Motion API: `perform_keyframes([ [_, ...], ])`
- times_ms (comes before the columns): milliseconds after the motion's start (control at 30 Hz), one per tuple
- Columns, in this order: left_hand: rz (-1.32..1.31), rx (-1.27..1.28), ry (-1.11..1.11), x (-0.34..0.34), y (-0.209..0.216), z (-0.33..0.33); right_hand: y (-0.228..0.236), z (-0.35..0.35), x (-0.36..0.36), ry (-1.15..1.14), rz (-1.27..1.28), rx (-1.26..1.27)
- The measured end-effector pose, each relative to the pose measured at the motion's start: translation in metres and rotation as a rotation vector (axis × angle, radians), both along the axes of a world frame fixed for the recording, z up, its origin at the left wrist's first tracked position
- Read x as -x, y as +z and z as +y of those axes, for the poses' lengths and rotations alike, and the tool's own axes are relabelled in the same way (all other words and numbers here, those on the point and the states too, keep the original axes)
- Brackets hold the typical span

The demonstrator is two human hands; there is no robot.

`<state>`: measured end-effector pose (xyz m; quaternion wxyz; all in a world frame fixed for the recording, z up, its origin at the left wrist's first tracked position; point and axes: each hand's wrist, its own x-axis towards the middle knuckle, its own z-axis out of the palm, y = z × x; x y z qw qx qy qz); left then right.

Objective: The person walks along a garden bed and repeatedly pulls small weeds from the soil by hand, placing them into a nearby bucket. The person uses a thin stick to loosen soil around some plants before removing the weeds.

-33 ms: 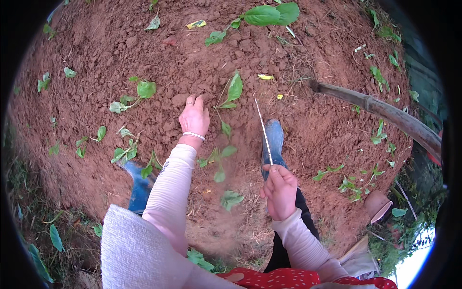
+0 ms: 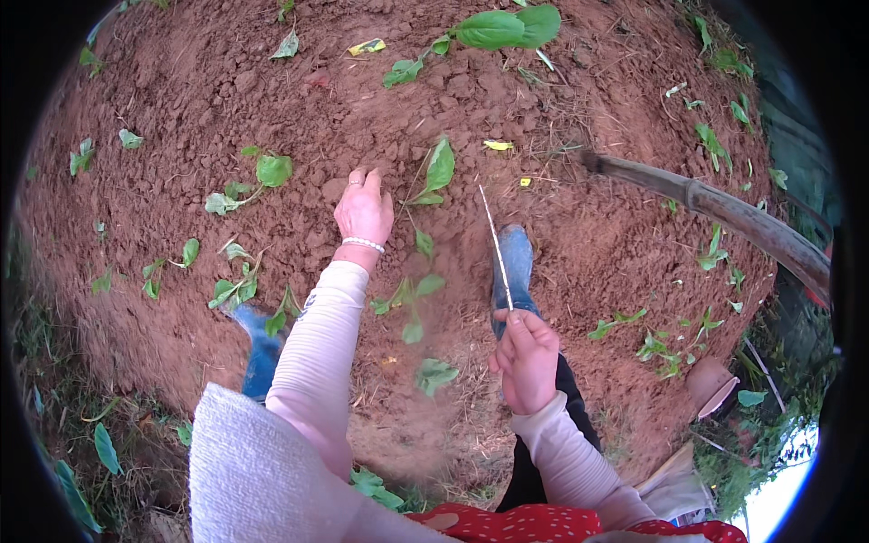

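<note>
My left hand [image 2: 364, 213], with a ring and a white bead bracelet, reaches down to the reddish loose soil [image 2: 308, 118]. Its bent fingers are slightly apart against the clods, and their tips are partly hidden. Just right of it, a green leafy seedling [image 2: 441, 167] leans on the soil. My right hand [image 2: 527, 362] pinches the lower end of a thin pale stick [image 2: 496, 240] between thumb and fingers. The stick slants up and away, in front of a blue rubber boot [image 2: 516, 258].
Several small seedlings lie or stand about the bed, among them one at left [image 2: 274, 170] and a larger leafy one [image 2: 493, 30] at the far side. A bamboo pole [image 2: 715, 201] juts in from the right. Another blue boot [image 2: 262, 353] stands at left; a clay-coloured pot [image 2: 711, 389] lies at right.
My left hand has shifted very slightly left and farther away. The right hand and the stick have stayed in place.
</note>
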<state>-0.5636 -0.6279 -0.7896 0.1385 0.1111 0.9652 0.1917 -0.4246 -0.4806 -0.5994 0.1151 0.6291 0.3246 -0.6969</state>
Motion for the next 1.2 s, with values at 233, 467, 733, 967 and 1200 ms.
perform_keyframes([
  [233, 0.078, 0.064, -0.017, 0.047, -0.009, 0.019, -0.001, 0.010, -0.003, -0.080, 0.017, 0.003],
  [467, -0.308, 0.495, -0.277, 0.030, -0.010, -0.032, 0.001, 0.014, 0.002, -0.045, -0.002, -0.007],
  [733, -0.569, 0.590, -0.234, 0.048, -0.001, -0.037, 0.002, 0.011, 0.001, -0.033, 0.023, 0.007],
  [967, -0.653, 0.217, -0.059, 0.005, 0.017, -0.026, 0.002, 0.011, -0.001, -0.043, 0.021, 0.006],
  [1200, -1.058, -0.400, 0.564, -0.097, -0.034, 0.062, 0.001, 0.011, -0.004, -0.010, 0.019, -0.009],
])
